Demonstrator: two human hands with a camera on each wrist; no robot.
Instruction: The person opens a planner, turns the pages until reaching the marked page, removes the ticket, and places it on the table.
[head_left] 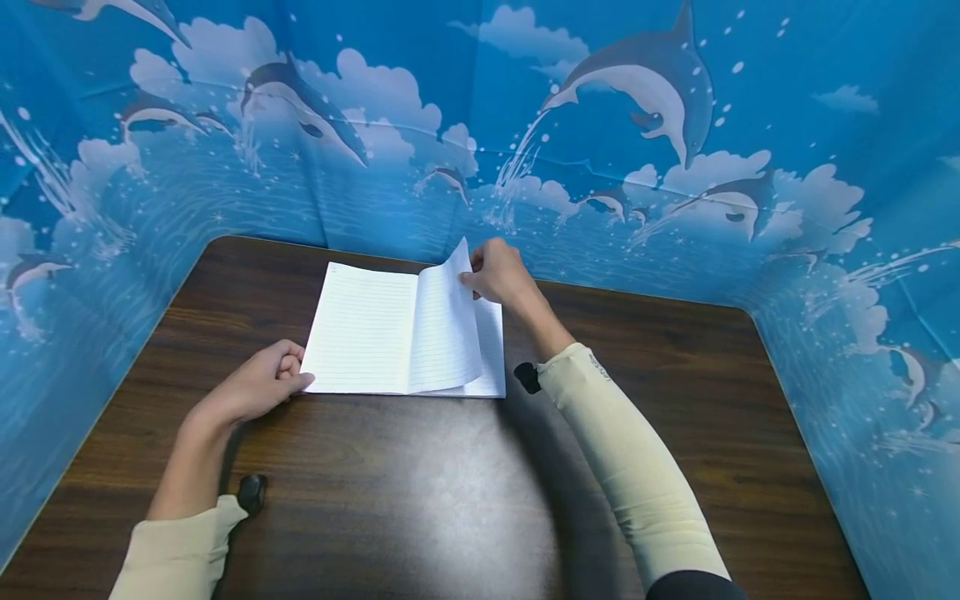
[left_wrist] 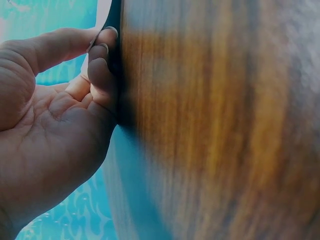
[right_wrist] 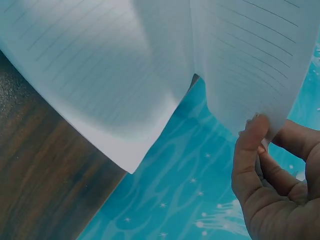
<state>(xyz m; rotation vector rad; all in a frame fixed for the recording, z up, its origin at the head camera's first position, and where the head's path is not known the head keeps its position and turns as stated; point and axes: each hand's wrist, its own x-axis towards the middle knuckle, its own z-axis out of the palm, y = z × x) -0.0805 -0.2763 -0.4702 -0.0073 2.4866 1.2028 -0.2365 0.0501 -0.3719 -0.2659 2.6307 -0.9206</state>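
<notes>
An open notebook with lined white pages lies on the table near its far edge. The left hand pinches the notebook's lower left corner, thumb on top and fingers curled beneath, as the left wrist view also shows at the hand. One page stands lifted and bent on the right side. Its upper outer edge is pinched between thumb and fingers of the right hand. In the right wrist view the right hand grips the raised page, with the flat page beside it.
The dark wooden table has rounded far corners. Behind and beside it hangs a blue curtain printed with dolphins, clouds and waves, close to the notebook's far side. Both forearms wear pale sleeves, with a small black device at each wrist.
</notes>
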